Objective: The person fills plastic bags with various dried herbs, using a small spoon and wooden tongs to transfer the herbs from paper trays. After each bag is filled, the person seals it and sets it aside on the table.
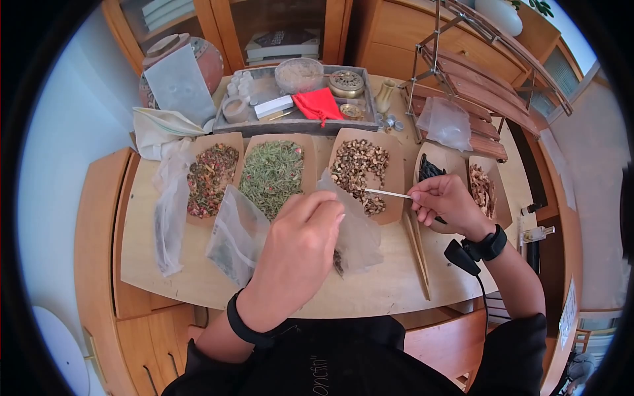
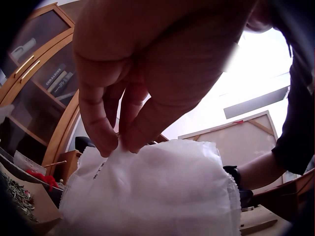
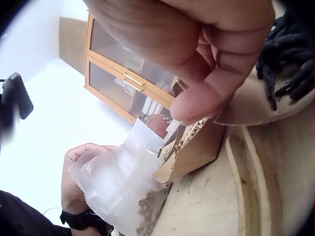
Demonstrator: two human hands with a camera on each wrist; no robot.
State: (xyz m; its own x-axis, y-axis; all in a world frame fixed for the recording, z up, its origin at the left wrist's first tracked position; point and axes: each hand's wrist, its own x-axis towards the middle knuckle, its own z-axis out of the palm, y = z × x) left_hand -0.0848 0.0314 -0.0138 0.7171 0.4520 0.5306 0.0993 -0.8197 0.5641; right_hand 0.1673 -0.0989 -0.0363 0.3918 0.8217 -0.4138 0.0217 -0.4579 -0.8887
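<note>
My left hand pinches the top of a translucent white sachet between thumb and fingertips. Brown bits show in the sachet's lower end in the right wrist view. With thumb and forefinger my right hand pinches one end of a slim white stick. Its far tip overlaps the paper tray of chopped brown dried pieces in the head view. Below the right hand sits a paper tray with black dried pieces, partly hidden by the hand.
Other paper trays hold green dried leaves, a reddish herb mix and pale brown slices. More translucent sachets lie at left. Wooden tweezers rest at right. Behind stands a grey tray with a red pouch.
</note>
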